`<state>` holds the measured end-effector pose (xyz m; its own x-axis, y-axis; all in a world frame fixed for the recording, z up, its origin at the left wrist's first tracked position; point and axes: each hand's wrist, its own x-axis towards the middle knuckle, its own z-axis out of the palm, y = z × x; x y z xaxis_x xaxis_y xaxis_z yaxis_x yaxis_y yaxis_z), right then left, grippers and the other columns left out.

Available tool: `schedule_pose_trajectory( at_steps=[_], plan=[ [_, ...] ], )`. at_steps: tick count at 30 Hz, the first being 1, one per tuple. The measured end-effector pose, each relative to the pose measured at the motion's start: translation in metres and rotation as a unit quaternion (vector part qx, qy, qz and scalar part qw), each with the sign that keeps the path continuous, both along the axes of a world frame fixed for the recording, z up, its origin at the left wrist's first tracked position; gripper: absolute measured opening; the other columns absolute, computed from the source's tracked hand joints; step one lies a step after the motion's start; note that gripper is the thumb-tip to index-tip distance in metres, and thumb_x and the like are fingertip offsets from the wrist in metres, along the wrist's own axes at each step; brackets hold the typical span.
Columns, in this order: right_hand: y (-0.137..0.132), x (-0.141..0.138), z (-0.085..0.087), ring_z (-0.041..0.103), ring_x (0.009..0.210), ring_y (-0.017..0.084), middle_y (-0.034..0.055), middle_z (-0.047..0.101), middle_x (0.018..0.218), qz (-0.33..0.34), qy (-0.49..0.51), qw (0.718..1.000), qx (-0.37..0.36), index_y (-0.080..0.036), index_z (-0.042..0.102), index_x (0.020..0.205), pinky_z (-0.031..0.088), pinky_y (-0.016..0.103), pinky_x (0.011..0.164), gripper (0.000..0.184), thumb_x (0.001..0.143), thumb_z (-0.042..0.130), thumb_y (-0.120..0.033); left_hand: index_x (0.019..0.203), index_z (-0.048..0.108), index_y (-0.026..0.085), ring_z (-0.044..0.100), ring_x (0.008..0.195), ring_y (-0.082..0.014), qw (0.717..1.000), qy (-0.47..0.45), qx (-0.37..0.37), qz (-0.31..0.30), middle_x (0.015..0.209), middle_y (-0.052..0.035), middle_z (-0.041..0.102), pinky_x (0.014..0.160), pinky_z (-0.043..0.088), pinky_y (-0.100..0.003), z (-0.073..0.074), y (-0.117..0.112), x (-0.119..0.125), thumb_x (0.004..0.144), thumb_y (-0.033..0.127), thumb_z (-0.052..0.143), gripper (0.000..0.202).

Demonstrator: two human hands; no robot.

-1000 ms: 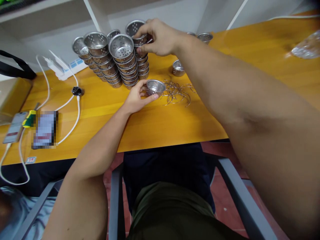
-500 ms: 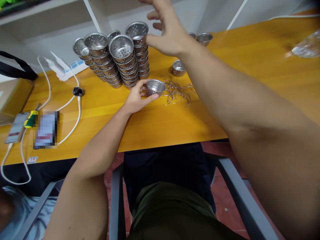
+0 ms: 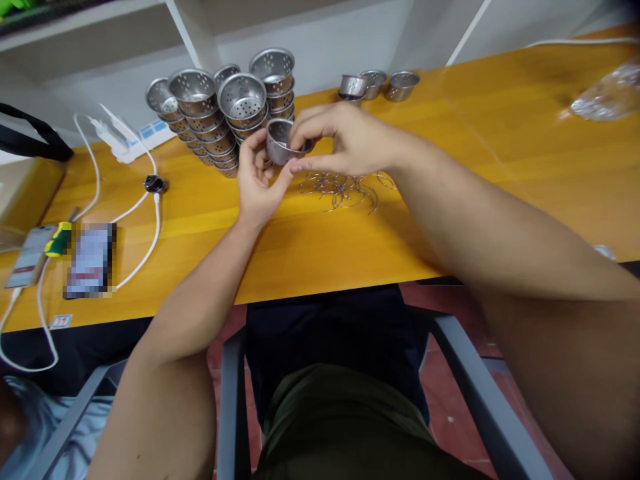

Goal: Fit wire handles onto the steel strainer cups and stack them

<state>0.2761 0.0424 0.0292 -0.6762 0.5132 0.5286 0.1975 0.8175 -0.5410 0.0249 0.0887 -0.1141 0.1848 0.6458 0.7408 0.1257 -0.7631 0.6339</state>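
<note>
Both hands meet over the orange table (image 3: 320, 247), around one small perforated metal cup (image 3: 278, 140) held just above the surface. My left hand (image 3: 257, 180) cradles the cup from below and the left side. My right hand (image 3: 345, 140) pinches its rim from the right with thumb and fingers pressed together. Just behind them stand several stacks of identical perforated metal cups (image 3: 235, 113). A loose heap of thin curved wire handles (image 3: 345, 187) lies on the table right under my right hand.
Three more metal cups (image 3: 375, 83) sit at the table's far edge. A white power strip and cable (image 3: 133, 140), a phone (image 3: 30, 257) and a blurred card lie at the left. A clear plastic bag (image 3: 607, 97) is at far right. Grey chair arms frame my lap.
My left hand lifted the cup off the table toward the stacks. My right hand came down from above the stacks and closed on the cup's rim.
</note>
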Motion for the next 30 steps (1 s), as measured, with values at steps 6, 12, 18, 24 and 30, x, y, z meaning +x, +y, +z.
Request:
schedule_pose_trajectory(
  at_steps=[6,12,18,24,30],
  plan=[
    [0.021,-0.020,0.028,0.071,0.096,0.029,0.0088,0.074,0.099,-0.071,0.104,0.975,0.183,-0.019,0.076,0.097,0.047,0.039,0.088,0.021,0.110,0.075,-0.035,0.167,0.053,0.041,0.070,0.147,-0.0398,0.996,-0.026,-0.028,0.087,0.157,-0.0124,0.062,0.124,0.070,-0.054,0.021,-0.008,-0.020,0.096,0.112,0.074,0.102],
    [0.035,-0.066,0.048,0.073,0.147,0.047,0.0189,0.080,0.148,-0.158,-0.099,0.947,0.262,-0.008,0.091,0.128,0.055,0.054,0.125,0.028,0.107,0.075,0.001,0.165,0.048,0.040,0.060,0.161,-0.0404,0.976,-0.045,0.013,0.212,0.173,-0.0112,0.052,0.133,0.061,-0.055,0.007,0.014,-0.038,0.096,0.109,0.079,0.102],
    [0.018,-0.082,0.054,0.077,0.142,0.049,0.0270,0.084,0.138,-0.190,-0.223,0.927,0.234,0.000,0.090,0.137,0.060,0.053,0.120,0.030,0.116,0.068,-0.001,0.179,0.039,0.039,0.044,0.183,-0.0375,0.983,-0.011,-0.031,0.181,0.188,-0.0093,0.050,0.150,0.046,-0.057,-0.008,0.030,-0.044,0.104,0.103,0.078,0.107],
    [0.021,-0.074,0.058,0.081,0.135,0.044,0.0260,0.086,0.135,-0.200,-0.245,0.921,0.226,-0.001,0.089,0.138,0.060,0.044,0.110,0.027,0.118,0.071,-0.002,0.182,0.036,0.045,0.054,0.177,-0.0392,0.992,-0.044,-0.009,0.119,0.185,-0.0110,0.052,0.152,0.044,-0.059,-0.025,0.054,-0.042,0.101,0.107,0.076,0.110],
    [0.029,-0.072,0.049,0.078,0.139,0.047,0.0270,0.084,0.138,-0.190,-0.235,0.929,0.214,0.003,0.084,0.143,0.059,0.051,0.118,0.029,0.117,0.070,0.000,0.178,0.041,0.043,0.060,0.170,-0.0408,0.991,-0.051,0.001,0.124,0.180,-0.0136,0.054,0.147,0.051,-0.063,-0.027,0.056,-0.044,0.101,0.107,0.076,0.106]
  ],
)
